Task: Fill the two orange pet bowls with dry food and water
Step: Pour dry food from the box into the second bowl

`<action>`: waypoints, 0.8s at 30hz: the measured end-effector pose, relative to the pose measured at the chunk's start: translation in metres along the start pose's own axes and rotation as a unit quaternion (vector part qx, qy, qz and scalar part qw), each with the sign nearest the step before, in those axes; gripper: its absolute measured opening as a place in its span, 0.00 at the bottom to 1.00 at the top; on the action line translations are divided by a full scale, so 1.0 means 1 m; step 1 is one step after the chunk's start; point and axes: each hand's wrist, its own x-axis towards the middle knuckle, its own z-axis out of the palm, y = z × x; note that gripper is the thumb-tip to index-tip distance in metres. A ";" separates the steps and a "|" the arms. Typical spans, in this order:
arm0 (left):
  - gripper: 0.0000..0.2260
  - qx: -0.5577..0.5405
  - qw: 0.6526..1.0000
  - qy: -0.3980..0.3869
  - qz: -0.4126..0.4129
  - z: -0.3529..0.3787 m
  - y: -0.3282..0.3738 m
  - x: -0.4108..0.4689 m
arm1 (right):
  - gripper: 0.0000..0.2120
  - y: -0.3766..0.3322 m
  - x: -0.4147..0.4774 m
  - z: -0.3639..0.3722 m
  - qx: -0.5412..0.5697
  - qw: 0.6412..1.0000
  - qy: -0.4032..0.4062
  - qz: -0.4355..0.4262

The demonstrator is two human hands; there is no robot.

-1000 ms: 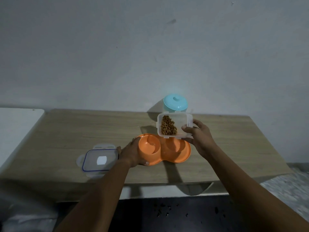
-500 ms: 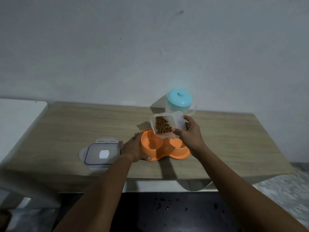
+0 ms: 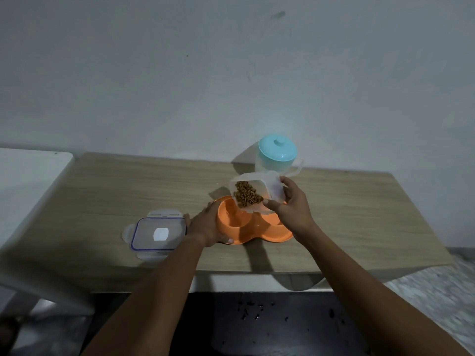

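1. A clear container of dry food is held tilted over the left bowl of the orange double bowl, the right hand closed in a firm grip around it.
2. The bowl's left edge is clasped by the left hand on the wooden counter.
3. A lid is seen just left; a blue-lidded jug stands behind.

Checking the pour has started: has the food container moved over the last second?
Yes. The food container has tipped and shifted left and down, from over the orange bowls' right basin toward the left one.
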 end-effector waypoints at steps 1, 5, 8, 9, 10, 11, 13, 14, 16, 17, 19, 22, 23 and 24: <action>0.56 0.002 1.000 0.000 0.000 0.000 0.000 0.000 | 0.29 0.001 0.000 0.000 0.006 1.000 0.001 0.002; 0.54 0.001 1.000 0.002 0.003 0.000 0.001 -0.001 | 0.31 0.004 0.001 -0.002 0.017 1.000 0.001 0.011; 0.54 -0.005 1.000 0.008 0.007 -0.001 0.002 -0.002 | 0.33 0.003 0.001 -0.003 0.014 1.000 -0.007 0.009; 0.53 -0.006 1.000 0.007 0.006 -0.002 0.003 -0.003 | 0.32 0.003 0.002 -0.003 0.022 1.000 -0.011 0.013; 0.53 -0.006 1.000 0.006 0.005 -0.002 0.003 -0.003 | 0.31 0.002 0.003 -0.004 0.027 0.999 -0.013 0.016; 0.53 -0.005 1.000 0.006 0.006 -0.002 0.003 -0.004 | 0.29 0.002 0.004 -0.005 0.032 0.999 -0.016 0.017; 0.54 -0.001 1.000 0.003 0.006 -0.003 0.003 -0.004 | 0.28 0.001 0.005 -0.005 0.040 0.999 -0.018 0.019; 0.54 -0.001 1.000 0.003 0.007 -0.003 0.004 -0.005 | 0.28 0.000 0.005 -0.006 0.039 0.999 -0.016 0.017; 0.54 -0.003 1.000 0.003 0.007 -0.004 0.005 -0.006 | 0.28 0.000 0.005 -0.006 0.037 0.999 -0.016 0.015; 0.54 -0.004 1.000 0.004 0.007 -0.004 0.006 -0.006 | 0.28 0.000 0.005 -0.007 0.043 0.999 -0.017 0.019; 0.54 -0.007 1.000 0.005 0.010 -0.004 0.006 -0.006 | 0.29 0.000 0.006 -0.008 0.055 0.998 -0.017 0.027; 0.54 -0.015 1.000 0.004 0.007 -0.004 0.006 -0.006 | 0.29 0.000 0.007 -0.010 0.054 0.998 -0.021 0.031; 0.54 -0.018 1.000 0.007 0.009 -0.004 0.007 -0.007 | 0.30 0.001 0.007 -0.010 0.051 0.998 -0.021 0.029; 0.54 -0.018 1.000 0.010 0.012 -0.004 0.006 -0.006 | 0.30 0.001 0.007 -0.011 0.052 0.998 -0.021 0.030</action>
